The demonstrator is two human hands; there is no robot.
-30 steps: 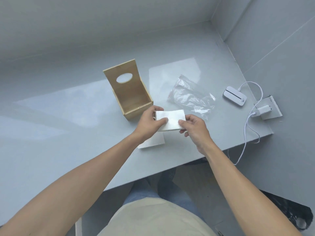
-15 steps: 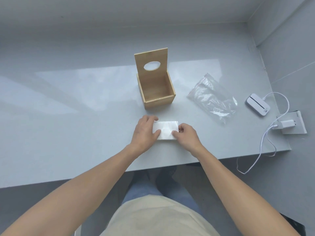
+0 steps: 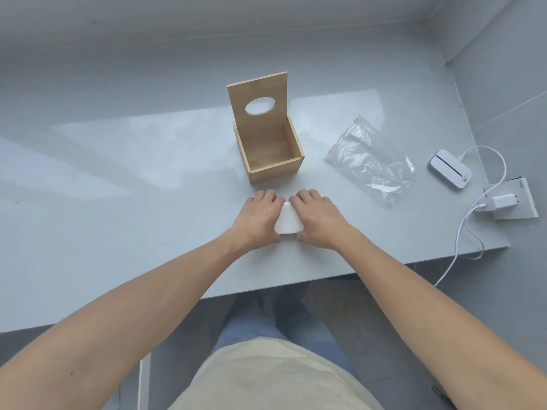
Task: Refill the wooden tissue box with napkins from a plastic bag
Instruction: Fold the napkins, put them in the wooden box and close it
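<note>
Napkins squared up between both hands, ready for the box

Napkins (image 3: 287, 221) in a small white stack, flat on the desk (image 3: 118, 202), pressed from both sides: left hand (image 3: 258, 218) on one flank, right hand (image 3: 317, 221) on the other, fingers of both curled over the far edge and nearly meeting there. Both closed around the stack, neither free. Only the near, rounded end of the stack showing between the wrists; how even the far edges are cannot be told.

Wooden tissue box (image 3: 270, 150) just beyond the fingertips, upright, apparently empty, lid (image 3: 260, 99) with its oval hole swung up behind the opening. Plastic bag (image 3: 370, 156) beyond and to the outside of the right hand, flat, apparently empty. Further out on that side, a white device (image 3: 450, 169), a charger (image 3: 500, 201) and a cable (image 3: 461, 226), well apart from the work.

Probably the step in hand: tidying the stack before lifting. Best done with even pressure from both flanks, thumbs under or behind the near edge, so the sheets stay aligned. Worth keeping the squeeze light; soft paper likely to bow and fan out if pinched hard. Then a short carry forward, stack kept level, lowered straight into the opening clear of the raised lid, so the box is not nudged across the smooth desk.
</note>
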